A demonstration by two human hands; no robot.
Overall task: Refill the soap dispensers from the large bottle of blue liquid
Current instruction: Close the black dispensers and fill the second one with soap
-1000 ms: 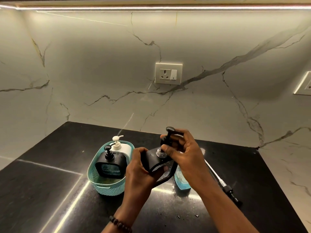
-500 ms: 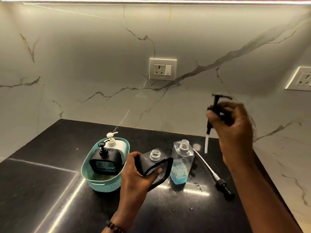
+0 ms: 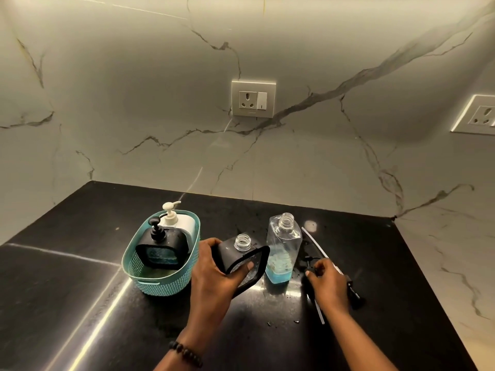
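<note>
My left hand [image 3: 214, 277] grips a black soap dispenser [image 3: 230, 253], tilted, its clear threaded neck open. Just right of it a clear bottle [image 3: 281, 253] stands uncapped on the black counter, with a little blue liquid at its bottom. My right hand [image 3: 329, 285] is low on the counter right of the bottle, fingers closed on a black pump [image 3: 308, 259]; the pump's white tube [image 3: 320, 313] sticks out below the hand. A second pump [image 3: 355, 294] with a long tube lies behind that hand.
A teal basket [image 3: 128, 261] at the left holds another black dispenser [image 3: 160, 250] and a white one [image 3: 184, 223], both with pumps on. Marble walls with sockets [image 3: 253, 99] close the back and right. Small droplets dot the counter [image 3: 80, 303].
My right hand pulled the pump out of the held dispenser, lifted it up and to the right, then brought it down onto the counter right of the clear bottle. The left hand stayed put.
</note>
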